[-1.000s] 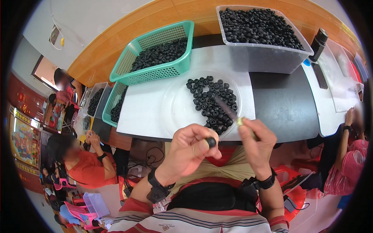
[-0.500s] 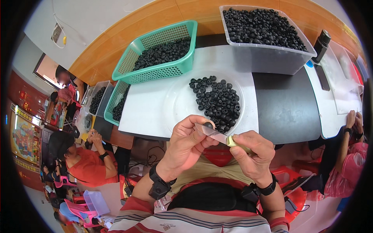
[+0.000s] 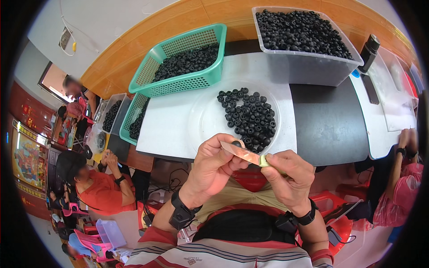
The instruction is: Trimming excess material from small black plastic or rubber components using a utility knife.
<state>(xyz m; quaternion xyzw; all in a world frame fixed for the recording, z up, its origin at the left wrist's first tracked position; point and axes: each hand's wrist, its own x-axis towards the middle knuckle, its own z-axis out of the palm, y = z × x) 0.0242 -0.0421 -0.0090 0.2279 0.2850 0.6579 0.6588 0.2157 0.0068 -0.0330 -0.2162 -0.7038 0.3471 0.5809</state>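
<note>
My left hand [image 3: 208,164] pinches a small round black rubber-like part [image 3: 237,144] between thumb and fingers. In my right hand [image 3: 291,177] is a small knife [image 3: 246,155], gripped by its pale green handle. The blade points left and crosses in front of the black part, its tip near my left thumb. Whether the edge touches the part, I cannot tell. Just beyond my hands, many similar black parts [image 3: 257,114] with holes lie heaped on a clear round plate [image 3: 203,116], which rests on a white board [image 3: 167,127].
Behind the plate stand a green perforated basket [image 3: 178,85] and a clear plastic bin [image 3: 308,67], both holding black parts. A black bottle [image 3: 370,52] and a phone [image 3: 370,89] lie right. A person in red [image 3: 105,190] sits left; another person's hands [image 3: 407,140] show right.
The knife blade has tilted and now shows a reddish reflection along its face. Both hands have shifted slightly left, still holding the knife and the black part.
</note>
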